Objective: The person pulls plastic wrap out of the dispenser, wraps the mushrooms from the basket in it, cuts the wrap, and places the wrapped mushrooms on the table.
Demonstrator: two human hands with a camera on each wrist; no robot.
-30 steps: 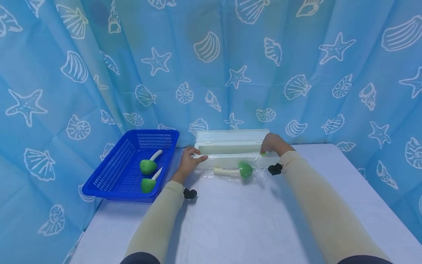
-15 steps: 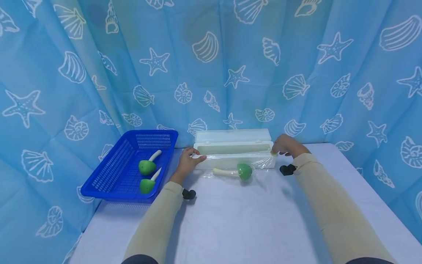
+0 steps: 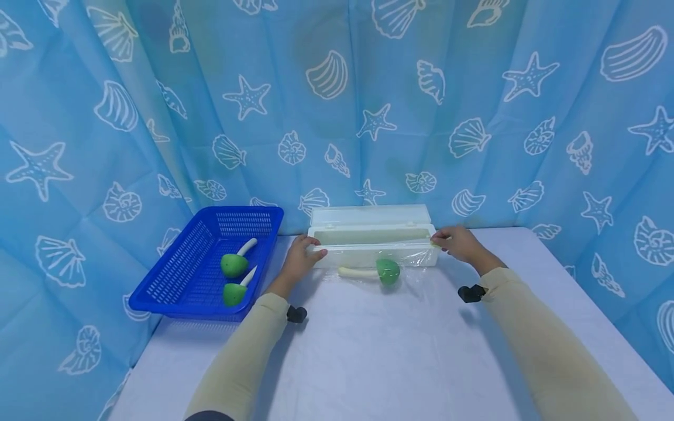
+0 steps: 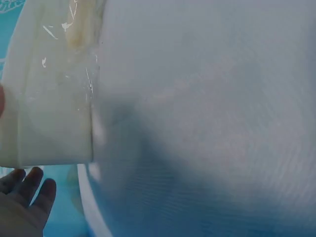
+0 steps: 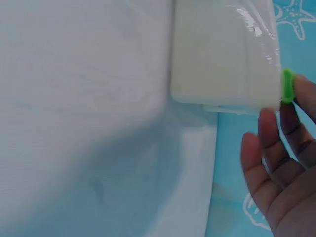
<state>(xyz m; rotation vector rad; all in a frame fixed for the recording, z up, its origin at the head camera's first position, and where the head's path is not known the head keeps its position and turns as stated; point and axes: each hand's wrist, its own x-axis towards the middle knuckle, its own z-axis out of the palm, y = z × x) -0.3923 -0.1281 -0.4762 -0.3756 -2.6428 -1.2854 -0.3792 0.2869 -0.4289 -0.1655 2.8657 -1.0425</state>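
Observation:
A long white cling film dispenser [image 3: 371, 216] stands at the back of the table with its lid raised. Clear plastic film [image 3: 416, 257] hangs over its front edge. Under that film, in front of the box, lies a mushroom-shaped item [image 3: 388, 272] with a green cap and pale stem. My left hand [image 3: 299, 257] holds the dispenser's left end, thumb at the front edge; the left wrist view shows other fingers [image 4: 30, 185] past the end. At the right end, my right hand [image 3: 459, 242] pinches a small bright green slider [image 5: 288, 86], the other fingers loosely bent.
A blue plastic basket [image 3: 163, 292] stands on the left with two more green-capped mushroom shapes [image 3: 234, 266] inside. White cloth covers the table [image 3: 389, 351]. A blue curtain [image 3: 337, 117] with shell and starfish prints hangs right behind it.
My right hand has moved right along the dispenser's front edge to its right end, and its wrist has swung outward. The left hand has stayed on the left end.

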